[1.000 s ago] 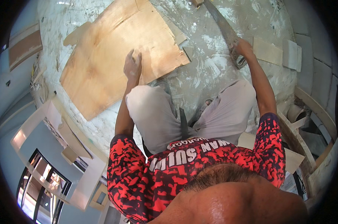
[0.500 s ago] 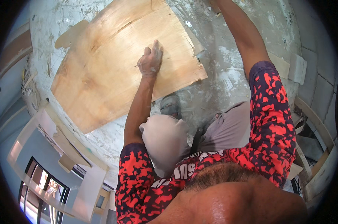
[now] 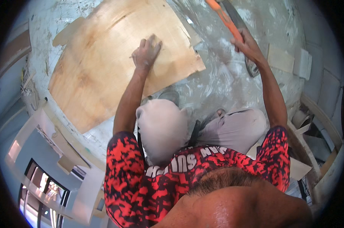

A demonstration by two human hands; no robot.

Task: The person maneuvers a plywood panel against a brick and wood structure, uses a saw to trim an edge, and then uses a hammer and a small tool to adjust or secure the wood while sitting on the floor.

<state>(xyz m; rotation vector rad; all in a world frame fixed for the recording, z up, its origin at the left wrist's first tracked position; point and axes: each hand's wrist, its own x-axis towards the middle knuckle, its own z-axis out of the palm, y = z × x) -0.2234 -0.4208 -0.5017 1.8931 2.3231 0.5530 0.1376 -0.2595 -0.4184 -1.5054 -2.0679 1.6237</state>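
Observation:
My left hand [image 3: 145, 55] rests on a large sheet of plywood [image 3: 92, 72], fingertips on its surface, with a thin pencil-like stick [image 3: 133, 56] poking out near its thumb. My right hand [image 3: 246, 47] grips a long orange tool [image 3: 226, 19], blurred, whose type I cannot make out. Just beside and partly beneath that hand, a handsaw [image 3: 252, 68] with a long dark blade lies on the paint-smeared floor [image 3: 214, 72].
Pale offcut boards [image 3: 279, 59] lie at the right, above scrap timber frames [image 3: 316, 152]. A thinner wood piece [image 3: 65, 34] shows behind the plywood. At lower left are stacked boards [image 3: 86, 190] and a dark-framed window [image 3: 42, 182]. My bent knees [image 3: 160, 125] are below the plywood.
My right hand has left the handsaw, reached forward, and drawn back holding the orange tool. My left hand has moved forward and rightward across the plywood.

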